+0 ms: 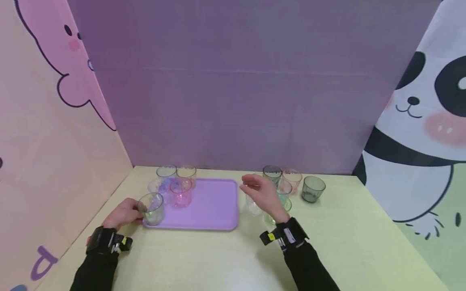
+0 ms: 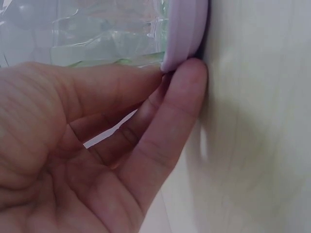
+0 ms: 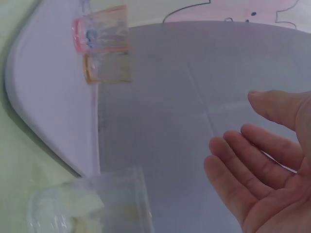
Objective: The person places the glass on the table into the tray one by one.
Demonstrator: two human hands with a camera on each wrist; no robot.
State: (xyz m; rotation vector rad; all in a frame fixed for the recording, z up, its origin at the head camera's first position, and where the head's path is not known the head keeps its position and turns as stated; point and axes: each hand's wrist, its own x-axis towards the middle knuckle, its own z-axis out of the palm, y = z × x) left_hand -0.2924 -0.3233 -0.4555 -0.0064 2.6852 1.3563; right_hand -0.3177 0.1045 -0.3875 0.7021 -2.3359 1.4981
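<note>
My left hand (image 1: 125, 212) is at the front left corner of a purple tray (image 1: 214, 206). In the left wrist view its thumb and fingers pinch the tray's rim (image 2: 187, 34), right beside a green-tinted glass (image 1: 153, 214). Also on the tray's left half are a pink glass (image 1: 181, 196), an amber-rimmed glass (image 1: 187, 173), a blue-rimmed glass (image 1: 166, 171) and a pale purplish glass (image 1: 155, 186). My right hand (image 1: 261, 194) holds nothing, its fingers loosely extended in the right wrist view. It is raised right of the tray, overlapping several glasses in the head view.
To the tray's right stand a dark grey glass (image 1: 272, 173), a red-rimmed glass (image 1: 294, 180), a teal glass (image 1: 284, 190), a clear glass (image 1: 252, 206) and a partly hidden green glass (image 1: 287, 205). A smoky grey glass (image 1: 313, 189) is farther right. A purple wall (image 1: 233, 101) backs the table.
</note>
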